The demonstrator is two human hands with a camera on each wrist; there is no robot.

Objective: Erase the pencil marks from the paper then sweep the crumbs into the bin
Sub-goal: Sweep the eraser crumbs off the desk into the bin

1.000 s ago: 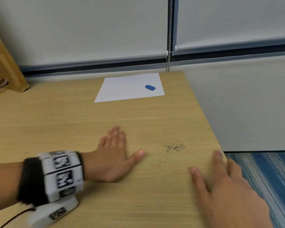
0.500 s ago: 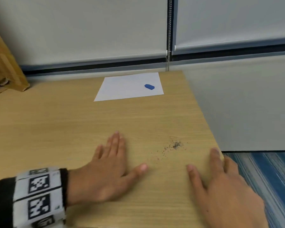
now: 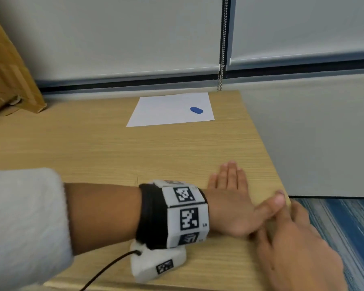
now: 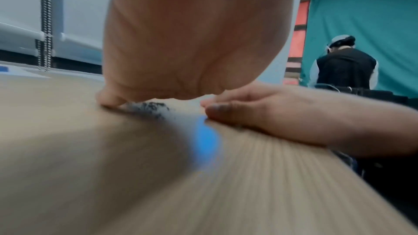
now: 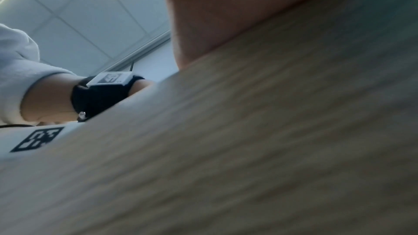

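Both hands flat at the bench's right edge

The left hand (image 3: pixel 229 198), fingers straight, has its edge against the crumbs (image 4: pixel 150 107); the right hand (image 3: pixel 298 244) lies open just beside it. Eraser (image 3: pixel 196 110) rests on the paper (image 3: pixel 166 110) at 12 o'clock.

Wooden table (image 3: pixel 156 156) — paper (image 3: pixel 166 110), crumbs (image 4: pixel 151 107), both hands.

Desk (image 3: pixel 114 156): pale wood-grain surface, matt, smooth. Paper (image 3: pixel 166 110): white sheet, matt and flat, far on the desk. Eraser (image 3: pixel 196 110): blue, smooth, lying on the paper. Crumbs (image 4: pixel 149 107): dark, granular heap. Wristband (image 3: pixel 185 213): black cloth strap with white matt marker panels. Sleeve (image 3: pixel 23 227): grey, soft fleecy cloth. Blind chain (image 3: pixel 223 38): metal beads, shiny. Floor (image 3: pixel 345 227): blue striped carpet.
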